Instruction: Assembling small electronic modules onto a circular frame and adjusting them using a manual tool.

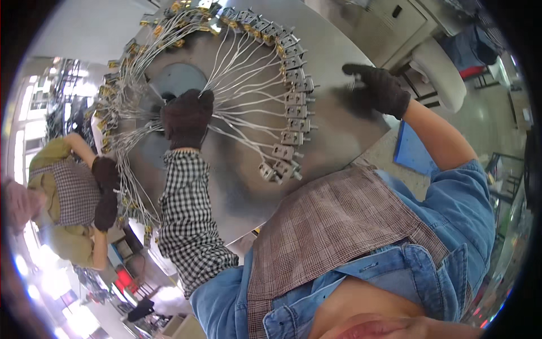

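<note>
While a wide ring of grey metal blocks covers much of the metal table, the containers sit off it: beige cabinet past the table's far right edge, contents out of sight; beige box beyond its near left side, cut off by the rim, so what it holds can't be told. White cables run inward from the blocks, the left stretch of the ring packed with yellowish fittings, and they meet about the middle of the table's left part, next to a round grey disc lying on the surface. Left hand, in a dark glove and below a checked sleeve, is right at that meeting point: fingers curled tight into a fist around the cables, strands fanning out on both sides (the grip itself is partly hidden by the back of the glove). Right hand, also dark-gloved, is over the table's right corner, well apart from the blocks; one finger sticks out toward the ring, the rest are bent or hidden, so can't tell how far open they are, or whether they touch the tabletop. At the table's left edge, a co-worker has two dark gloves close to the hanging cables, fingers unclear. Blue panel just off the table's right edge.
</note>
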Demonstrator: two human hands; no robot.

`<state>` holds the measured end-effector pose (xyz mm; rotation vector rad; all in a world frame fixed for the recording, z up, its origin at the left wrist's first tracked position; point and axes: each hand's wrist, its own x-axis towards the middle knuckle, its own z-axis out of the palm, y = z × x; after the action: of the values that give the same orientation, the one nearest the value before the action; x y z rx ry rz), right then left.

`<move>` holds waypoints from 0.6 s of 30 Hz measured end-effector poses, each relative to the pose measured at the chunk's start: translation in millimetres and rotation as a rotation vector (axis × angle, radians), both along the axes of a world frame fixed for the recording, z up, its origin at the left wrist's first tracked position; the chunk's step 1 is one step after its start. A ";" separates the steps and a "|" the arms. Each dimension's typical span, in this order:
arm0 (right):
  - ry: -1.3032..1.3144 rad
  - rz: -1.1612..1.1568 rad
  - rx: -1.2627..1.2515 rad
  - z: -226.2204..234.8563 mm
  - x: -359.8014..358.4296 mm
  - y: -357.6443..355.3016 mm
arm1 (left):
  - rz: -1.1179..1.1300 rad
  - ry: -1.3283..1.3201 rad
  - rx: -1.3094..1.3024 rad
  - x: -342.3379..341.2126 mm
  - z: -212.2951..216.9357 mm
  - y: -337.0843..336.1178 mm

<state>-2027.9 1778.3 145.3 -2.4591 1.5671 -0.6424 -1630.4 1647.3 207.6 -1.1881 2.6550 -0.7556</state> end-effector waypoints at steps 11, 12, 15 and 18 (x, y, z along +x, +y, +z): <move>-0.377 -0.224 0.168 70.4 99.7 15.0 | 0.194 1.318 1.231 -107.4 35.5 95.2; -0.343 -0.236 0.169 72.4 107.7 12.6 | 0.216 1.541 1.483 -115.0 32.3 101.1; -0.450 -0.173 0.288 73.6 113.9 5.3 | 0.327 1.669 1.391 -126.5 29.2 104.4; -0.582 -0.098 0.373 80.8 101.3 3.4 | 0.369 1.772 1.500 -115.0 24.2 95.6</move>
<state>-1926.6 1781.7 226.2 -1.7283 1.4113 -0.8854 -1745.3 1742.9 231.8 -1.6553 1.9084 2.8241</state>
